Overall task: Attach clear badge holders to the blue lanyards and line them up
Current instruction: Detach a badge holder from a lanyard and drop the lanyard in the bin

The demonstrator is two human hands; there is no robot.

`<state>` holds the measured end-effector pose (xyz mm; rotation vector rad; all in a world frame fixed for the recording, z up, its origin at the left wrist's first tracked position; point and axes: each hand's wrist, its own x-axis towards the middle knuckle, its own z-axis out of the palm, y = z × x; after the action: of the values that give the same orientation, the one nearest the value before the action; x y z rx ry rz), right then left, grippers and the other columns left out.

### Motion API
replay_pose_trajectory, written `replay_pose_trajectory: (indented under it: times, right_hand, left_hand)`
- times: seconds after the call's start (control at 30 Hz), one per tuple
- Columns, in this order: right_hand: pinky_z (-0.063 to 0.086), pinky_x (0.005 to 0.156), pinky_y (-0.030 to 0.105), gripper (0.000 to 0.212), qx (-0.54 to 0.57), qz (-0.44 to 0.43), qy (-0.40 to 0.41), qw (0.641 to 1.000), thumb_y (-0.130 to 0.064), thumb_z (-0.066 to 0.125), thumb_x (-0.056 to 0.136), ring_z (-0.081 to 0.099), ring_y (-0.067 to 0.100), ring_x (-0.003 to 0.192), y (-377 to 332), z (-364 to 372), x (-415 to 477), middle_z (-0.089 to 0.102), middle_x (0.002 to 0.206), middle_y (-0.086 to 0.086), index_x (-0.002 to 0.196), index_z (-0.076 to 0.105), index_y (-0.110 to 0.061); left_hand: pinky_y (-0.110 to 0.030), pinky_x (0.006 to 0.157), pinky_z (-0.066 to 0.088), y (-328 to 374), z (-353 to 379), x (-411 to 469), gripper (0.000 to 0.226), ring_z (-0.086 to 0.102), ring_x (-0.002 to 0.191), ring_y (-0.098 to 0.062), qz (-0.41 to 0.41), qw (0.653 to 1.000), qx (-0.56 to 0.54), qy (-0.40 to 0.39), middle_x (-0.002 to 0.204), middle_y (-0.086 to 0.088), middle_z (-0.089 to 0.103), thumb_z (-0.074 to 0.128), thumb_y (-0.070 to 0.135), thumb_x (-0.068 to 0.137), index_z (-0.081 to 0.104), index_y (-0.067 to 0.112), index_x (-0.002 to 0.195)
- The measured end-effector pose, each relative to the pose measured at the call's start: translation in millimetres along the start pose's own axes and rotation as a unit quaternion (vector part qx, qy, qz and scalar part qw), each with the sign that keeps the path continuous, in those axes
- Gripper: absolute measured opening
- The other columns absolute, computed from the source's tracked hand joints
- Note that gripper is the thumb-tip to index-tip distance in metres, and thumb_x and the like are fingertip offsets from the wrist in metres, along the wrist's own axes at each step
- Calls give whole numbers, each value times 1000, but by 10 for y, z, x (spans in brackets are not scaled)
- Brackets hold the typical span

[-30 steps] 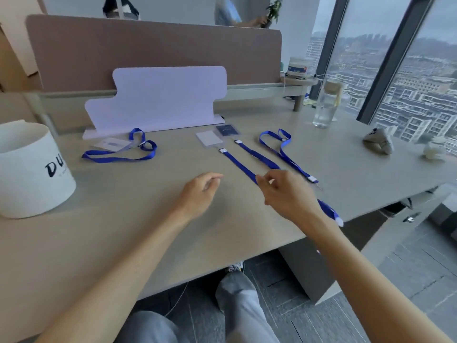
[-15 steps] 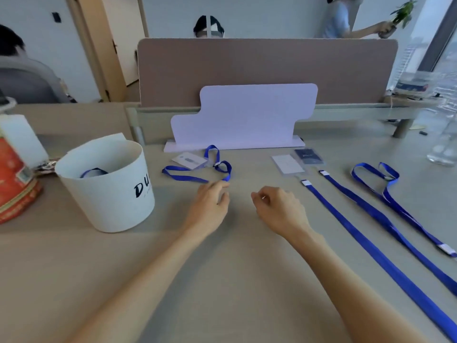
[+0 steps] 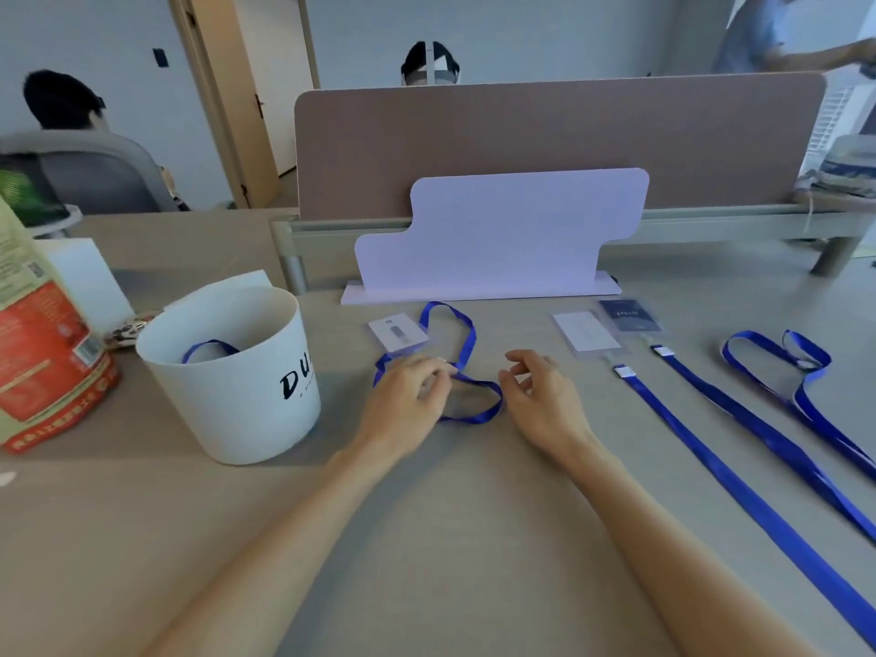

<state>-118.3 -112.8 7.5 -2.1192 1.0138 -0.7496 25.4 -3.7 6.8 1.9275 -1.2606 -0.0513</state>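
left fingers [image 3: 429, 372] rest on looped blue lanyard [image 3: 467, 343]; right fingers [image 3: 519, 367] curled, empty.

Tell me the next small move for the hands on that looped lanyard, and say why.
Probably pinch the looped lanyard with the left hand and draw it out straight. It lies coiled beside its badge holder, while two lanyards to the right already lie straight in a row. The right hand hovers open alongside.

Two bare forearms, sleeveless to the frame edge, left grip [image 3: 411, 395] and right grip [image 3: 545, 400] ringless.
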Motion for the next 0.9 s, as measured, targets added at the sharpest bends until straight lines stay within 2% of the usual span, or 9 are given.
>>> replay_pose_trajectory:
  times: [0.1,0.2,0.33,0.47,0.57,0.67,0.77,0.83,0.9]
  right_hand:
    - [48,92,39,39,-29,-3,-32,999,-36,49,95,58,17,106,-50,100,14,55,125,-2,132,51,-25]
    - [43,97,40,37,-110,-48,-46,992,-36,53,91,51,20,113,-42,202,50,58,120,-2,128,56,-29]
    - [43,85,35,21,-146,-85,-41,985,-24,54,89,52,21,99,-3,275,169,59,98,-5,103,69,-27]
    - [43,81,34,19,-135,-84,-40,987,-18,53,84,53,21,94,-4,305,256,54,86,-8,90,69,-26]
    - [44,84,35,17,-112,-81,-21,990,-20,55,83,52,23,98,-12,338,310,61,94,-4,91,69,-24]
    - [40,91,35,26,-92,-76,12,993,-31,54,88,47,26,111,-171,421,508,63,113,0,109,67,-21]
    - [31,90,38,35,-151,-55,-36,986,-33,47,92,41,28,119,-360,584,792,62,121,4,121,59,-18]
    - [29,87,40,28,-183,-23,-68,980,-29,48,91,41,31,118,-406,700,931,60,118,8,112,59,-13]
    - [30,87,40,15,-155,14,-72,985,-24,52,87,44,31,113,-403,772,1011,60,109,6,94,60,-15]
  left_hand:
    - [-33,95,40,-222,-91,216,34,43,121,-22,-54,988,140,33,128,0,55,44,14,93,59,18,123]
    - [-41,99,37,-420,-133,439,37,40,126,-32,-127,966,223,17,137,-11,49,42,18,94,49,10,130]
    - [-42,100,34,-487,-128,707,51,38,129,-35,-242,949,204,2,140,-17,46,40,40,96,40,3,131]
    - [-41,96,34,-424,-43,870,54,38,128,-34,-274,950,151,14,137,-14,48,58,37,87,38,6,127]
    - [-40,96,33,-375,-4,976,59,38,127,-33,-304,944,126,6,135,-13,48,63,31,83,34,8,128]
    - [-41,98,33,-412,19,1008,62,36,129,-33,-308,942,134,6,139,-12,44,62,40,85,34,8,131]
    - [-42,97,33,-462,7,988,58,37,129,-32,-297,946,132,8,137,-8,48,62,41,85,36,11,127]
    - [-40,97,35,-494,-1,1005,53,40,126,-31,-304,949,89,0,130,-3,54,64,38,84,36,14,121]
    - [-42,101,39,-533,-11,1035,56,45,122,-31,-320,947,3,-9,124,0,58,69,37,77,32,19,115]
